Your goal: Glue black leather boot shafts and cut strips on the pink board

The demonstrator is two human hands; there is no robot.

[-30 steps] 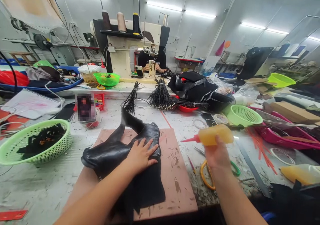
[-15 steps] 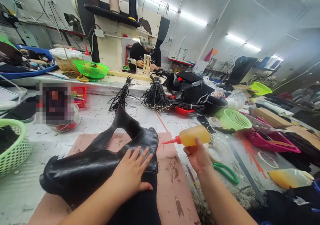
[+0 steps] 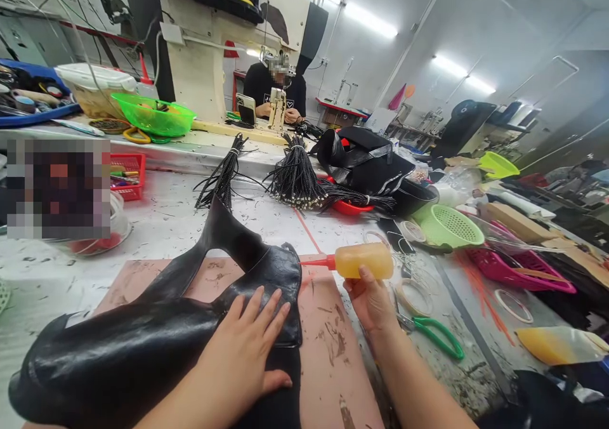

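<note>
A glossy black leather piece (image 3: 124,340) with a curved strap part lies over a pinkish board (image 3: 328,334). My left hand (image 3: 250,337) rests flat on the leather, fingers spread, near its stitched right edge. In my right hand (image 3: 371,299) is a squeeze bottle (image 3: 366,261) of yellow liquid, held sideways with its red nozzle pointing left. The nozzle's tip is at the upper right edge of the leather; whether it touches cannot be made out. Green-handled scissors (image 3: 435,337) lie just right of my right wrist.
Bundles of black braided cords (image 3: 297,178) and a black leather heap (image 3: 361,162) lie at the back. A green basket (image 3: 450,226), a magenta basket (image 3: 504,270) and another glue bottle (image 3: 561,343) are on the right. Across the bench a person (image 3: 276,89) sits behind a sewing machine (image 3: 193,67).
My right hand has brought the bottle slightly left and down, its nozzle now at the leather's edge. The left hand stays flat on the leather. The camera view has shifted a little.
</note>
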